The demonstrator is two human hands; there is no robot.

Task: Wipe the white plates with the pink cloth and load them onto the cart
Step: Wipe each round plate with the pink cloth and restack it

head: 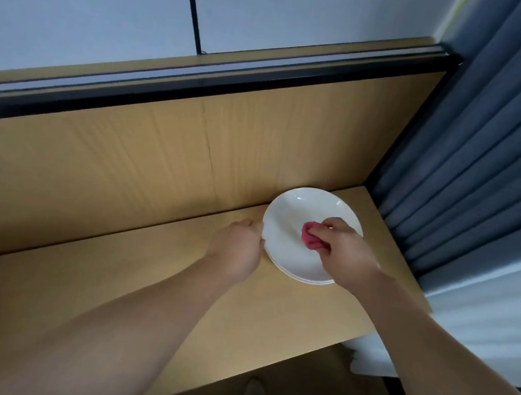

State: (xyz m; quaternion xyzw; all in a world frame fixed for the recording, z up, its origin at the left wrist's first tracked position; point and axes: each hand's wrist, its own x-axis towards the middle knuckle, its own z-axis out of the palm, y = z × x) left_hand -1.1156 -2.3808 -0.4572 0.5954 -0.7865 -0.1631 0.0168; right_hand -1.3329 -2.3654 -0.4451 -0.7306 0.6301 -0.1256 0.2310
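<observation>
A small stack of white plates [298,214] sits on the wooden desk [96,290], close to its far right corner. The right grip [352,253] reaches over the plates from the near right, fingers curled round a bunched pink cloth [309,239], pressing it onto the top plate just right of centre. The left grip [237,249] is at the plates' left rim, fingers curled on the edge, holding the stack. Behind the plates rises a wooden panel [154,161]; to their right hangs a blue-grey curtain [500,170]
</observation>
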